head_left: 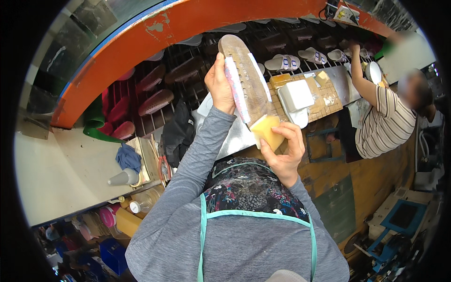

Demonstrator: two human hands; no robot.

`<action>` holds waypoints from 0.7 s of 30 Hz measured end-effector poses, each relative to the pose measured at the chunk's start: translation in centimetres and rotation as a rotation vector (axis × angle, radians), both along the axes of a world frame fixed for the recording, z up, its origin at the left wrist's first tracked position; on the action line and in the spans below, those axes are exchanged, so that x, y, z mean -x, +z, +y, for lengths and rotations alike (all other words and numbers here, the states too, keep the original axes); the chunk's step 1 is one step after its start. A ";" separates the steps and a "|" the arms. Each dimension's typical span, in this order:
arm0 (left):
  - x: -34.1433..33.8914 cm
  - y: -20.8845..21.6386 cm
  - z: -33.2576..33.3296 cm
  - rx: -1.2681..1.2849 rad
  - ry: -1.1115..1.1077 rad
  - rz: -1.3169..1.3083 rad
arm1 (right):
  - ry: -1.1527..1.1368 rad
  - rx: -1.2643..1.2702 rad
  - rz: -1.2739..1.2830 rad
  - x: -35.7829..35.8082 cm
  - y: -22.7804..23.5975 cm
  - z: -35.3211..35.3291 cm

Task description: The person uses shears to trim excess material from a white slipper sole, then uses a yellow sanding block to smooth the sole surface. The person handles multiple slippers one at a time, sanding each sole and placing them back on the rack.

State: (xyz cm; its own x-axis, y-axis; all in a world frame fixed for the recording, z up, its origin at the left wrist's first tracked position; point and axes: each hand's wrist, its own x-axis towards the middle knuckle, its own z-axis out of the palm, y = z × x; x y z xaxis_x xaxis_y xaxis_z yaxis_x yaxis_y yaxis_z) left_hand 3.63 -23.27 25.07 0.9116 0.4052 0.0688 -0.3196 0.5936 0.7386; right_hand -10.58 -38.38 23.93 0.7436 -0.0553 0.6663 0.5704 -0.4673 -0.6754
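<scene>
A brown sandal footbed (250,77), with light strap pieces along both long sides and a row of small marks, is held up at a tilt in front of me. My left hand (220,89) grips its left edge, thumb up along the side. Between the thumb and fingers of my right hand (285,152) is a yellow sponge (266,130), touching the footbed's lower end. The sponge hides that end. Just right of the footbed, a white plastic container (297,95) sits on a brown board (324,107).
Behind my hands, a metal-bar rack carries several footbeds (156,102) and white sandals (282,63) below an orange beam (155,27). A co-worker in a striped shirt (387,124) reaches to the rack at right. Left are pliers (164,168) and a white table (61,174).
</scene>
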 end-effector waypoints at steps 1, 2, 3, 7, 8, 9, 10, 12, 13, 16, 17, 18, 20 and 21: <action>0.0 -0.1 -0.3 -0.008 0.009 -0.015 | -0.007 0.015 0.002 -0.1 -0.1 0.2; 0.0 -0.2 -0.4 -0.013 0.012 -0.027 | -0.015 0.030 0.001 -0.3 0.0 0.3; 0.0 -0.3 -0.4 -0.012 0.016 -0.034 | -0.027 0.057 0.033 -0.5 0.0 0.5; -0.3 -0.5 0.0 -0.011 0.014 -0.038 | -0.088 0.056 -0.017 -1.1 0.9 0.3; -0.4 -0.5 0.0 -0.012 0.015 -0.043 | -0.098 0.039 -0.054 -1.6 1.1 0.4; -0.6 -0.5 0.1 -0.009 0.002 -0.024 | -0.080 0.042 -0.014 -2.1 1.3 0.5; -0.8 -0.5 0.1 -0.003 -0.007 -0.016 | -0.052 0.031 -0.029 -2.6 1.4 0.6; -1.4 -0.5 0.2 0.005 -0.030 0.027 | 0.001 0.034 0.011 -3.6 1.5 1.0; -1.7 -0.6 0.5 0.024 -0.023 0.018 | 0.045 0.060 -0.037 -3.7 1.4 1.1; -3.1 -1.4 2.5 0.092 -0.043 0.082 | 0.159 0.185 -0.023 -4.2 0.6 1.1; -3.5 -2.0 3.5 0.095 -0.049 0.123 | 0.166 0.174 0.006 -4.1 0.1 0.9; -4.0 -2.9 4.6 0.097 -0.055 0.165 | 0.168 0.155 0.046 -4.0 -0.5 0.7; -5.1 -5.2 7.1 0.127 -0.114 0.193 | 0.128 0.107 0.135 -3.9 -1.6 0.0; -5.7 -6.5 8.4 0.170 -0.129 0.197 | 0.083 0.099 0.161 -3.9 -2.2 -0.5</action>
